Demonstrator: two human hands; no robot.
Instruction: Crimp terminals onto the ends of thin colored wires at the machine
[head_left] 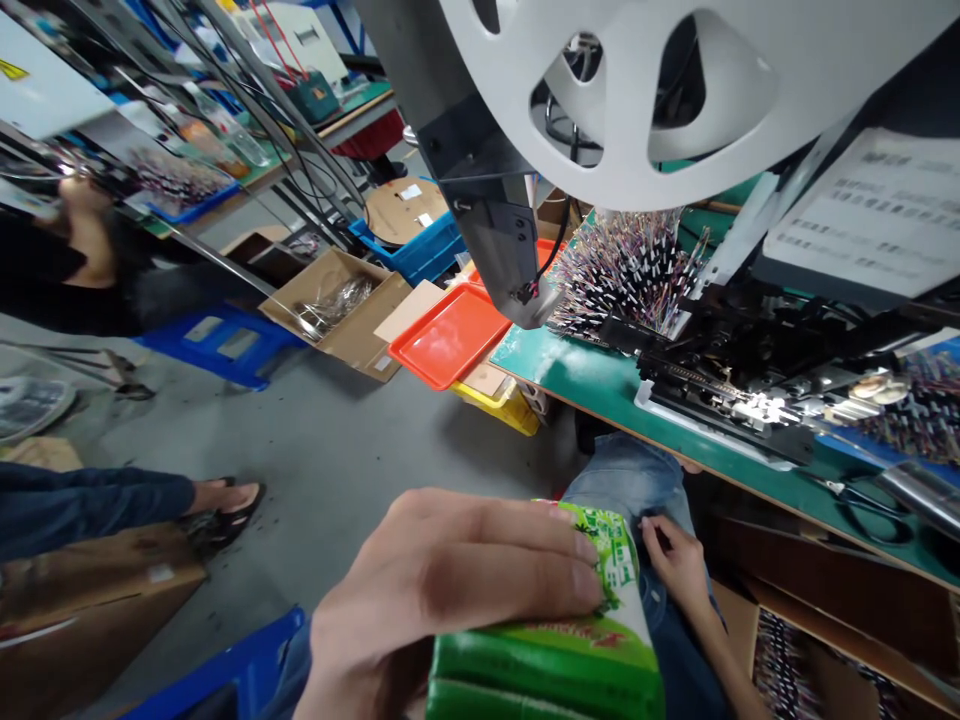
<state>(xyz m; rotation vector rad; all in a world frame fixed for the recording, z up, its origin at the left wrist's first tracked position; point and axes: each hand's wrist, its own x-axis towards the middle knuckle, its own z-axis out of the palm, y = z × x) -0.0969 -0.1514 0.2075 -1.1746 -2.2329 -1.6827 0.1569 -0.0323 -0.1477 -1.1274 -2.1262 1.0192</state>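
Close to the camera, my left hand (465, 580) is closed around a glossy green-and-white printed packet (547, 665), its fingers laid across the top. Printed leaves and lettering show on the packet, but I cannot tell what is inside. My right hand (675, 560) rests low over my jeans, the thumb and forefinger bent together in a pinch. Whatever lies between those fingertips, if anything, is too small to make out. Beyond my lap, the green workbench (577, 370) carries a machine (750, 400) and a dense bundle of short wires (630, 270).
A large white reel (637, 180) overhangs the bench. Scissors (862, 505) lie near its right edge. To the left stand an orange tray (454, 335), a yellow bin (506, 408), a cardboard box (352, 340) and a blue stool (225, 340). Another person (82, 240) sits at far left.
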